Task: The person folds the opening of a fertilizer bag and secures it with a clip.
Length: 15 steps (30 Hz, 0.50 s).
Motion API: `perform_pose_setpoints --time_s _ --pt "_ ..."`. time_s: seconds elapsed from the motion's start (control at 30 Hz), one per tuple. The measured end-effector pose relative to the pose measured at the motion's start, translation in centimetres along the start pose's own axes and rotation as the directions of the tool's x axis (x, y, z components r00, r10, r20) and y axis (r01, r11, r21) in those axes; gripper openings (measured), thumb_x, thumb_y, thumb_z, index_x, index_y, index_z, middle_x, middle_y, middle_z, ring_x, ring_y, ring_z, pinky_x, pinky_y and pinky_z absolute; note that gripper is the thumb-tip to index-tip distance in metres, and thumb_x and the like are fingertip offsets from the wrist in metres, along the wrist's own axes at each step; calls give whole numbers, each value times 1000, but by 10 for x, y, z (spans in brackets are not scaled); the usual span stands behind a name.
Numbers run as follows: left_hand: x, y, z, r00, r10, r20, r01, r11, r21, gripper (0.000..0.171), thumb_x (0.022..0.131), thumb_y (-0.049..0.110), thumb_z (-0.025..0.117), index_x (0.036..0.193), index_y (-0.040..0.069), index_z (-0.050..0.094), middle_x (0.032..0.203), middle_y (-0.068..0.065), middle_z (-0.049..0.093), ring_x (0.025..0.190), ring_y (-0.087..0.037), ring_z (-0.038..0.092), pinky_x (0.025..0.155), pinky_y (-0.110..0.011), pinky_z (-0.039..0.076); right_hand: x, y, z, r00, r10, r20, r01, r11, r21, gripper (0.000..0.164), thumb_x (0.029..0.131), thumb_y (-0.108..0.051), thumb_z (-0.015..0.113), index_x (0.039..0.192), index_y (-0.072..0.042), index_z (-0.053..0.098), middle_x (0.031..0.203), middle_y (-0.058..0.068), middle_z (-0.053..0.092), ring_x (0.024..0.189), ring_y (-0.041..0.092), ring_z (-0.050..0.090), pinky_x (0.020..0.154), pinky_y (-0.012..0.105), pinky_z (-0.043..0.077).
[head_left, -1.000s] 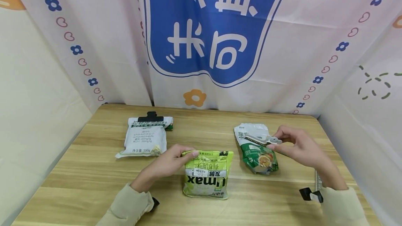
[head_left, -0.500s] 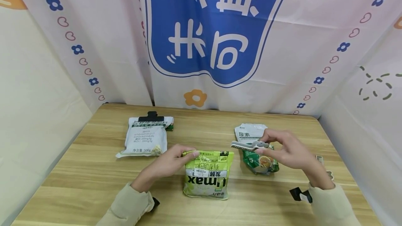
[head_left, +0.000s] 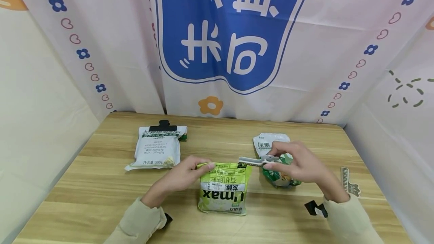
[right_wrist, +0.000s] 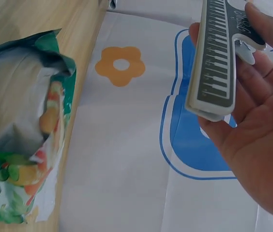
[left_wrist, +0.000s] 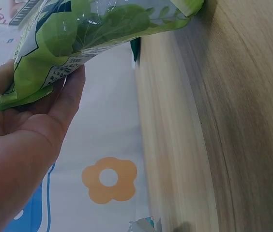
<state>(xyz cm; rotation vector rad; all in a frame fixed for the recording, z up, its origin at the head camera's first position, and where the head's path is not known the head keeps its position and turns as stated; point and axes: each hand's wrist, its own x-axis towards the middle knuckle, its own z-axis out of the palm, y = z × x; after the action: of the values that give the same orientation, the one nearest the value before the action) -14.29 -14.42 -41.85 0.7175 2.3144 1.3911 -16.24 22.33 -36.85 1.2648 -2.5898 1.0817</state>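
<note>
My left hand pinches the top left corner of a lime green fertilizer bag, which stands upright at the middle of the table. In the left wrist view the thumb and fingers are on either side of the folded bag edge. My right hand holds a bag clip by its handles. Piano keys are printed along the clip's long bar. In the head view the clip's far end overlaps the bag's top right corner. Behind the right hand, a white and green bag is partly hidden.
A white bag marked 500g lies at the back left with a black clip on its top. Another long clip lies on the wooden table at the right, beside my right forearm. A printed curtain hangs behind.
My right hand has carried the clip leftward, from over the white and green bag to the lime green bag's top right corner. The left hand has kept its grip in place.
</note>
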Motion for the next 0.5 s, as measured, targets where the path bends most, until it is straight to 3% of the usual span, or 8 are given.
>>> perform_pose_setpoints --time_s 0.1,0.2,0.33,0.5 --pt "0 0 0 1000 3 2 -3 1000 2 34 113 34 49 123 17 76 86 -2 61 54 -4 27 61 -24 40 6 -2 3 999 -51 8 51 999 -13 23 91 -17 83 90 -30 64 83 -19 72 70 -2 55 66 21 47" --pt "0 0 0 1000 7 1 -7 1000 10 34 113 34 50 126 16 75 104 -5 72 56 -5 31 67 -25 44 12 -5 4 997 -78 22 79 997 -16 20 92 -16 82 89 -28 65 80 -17 71 69 -2 54 63 21 47" --pt "0 0 0 1000 6 -1 -6 1000 22 33 113 33 50 126 17 76 117 -6 74 63 -5 37 79 -27 47 18 -8 5 996 -74 54 74 997 -16 18 93 -17 81 88 -27 67 80 -17 71 70 -3 56 65 22 50" --pt "-1 0 0 1000 7 -1 -7 1000 12 32 113 33 50 123 17 76 104 -5 71 60 -5 34 72 -25 45 28 -13 6 993 -32 117 35 999 -27 19 95 -23 80 85 -27 64 77 -20 66 69 -3 52 64 20 46"
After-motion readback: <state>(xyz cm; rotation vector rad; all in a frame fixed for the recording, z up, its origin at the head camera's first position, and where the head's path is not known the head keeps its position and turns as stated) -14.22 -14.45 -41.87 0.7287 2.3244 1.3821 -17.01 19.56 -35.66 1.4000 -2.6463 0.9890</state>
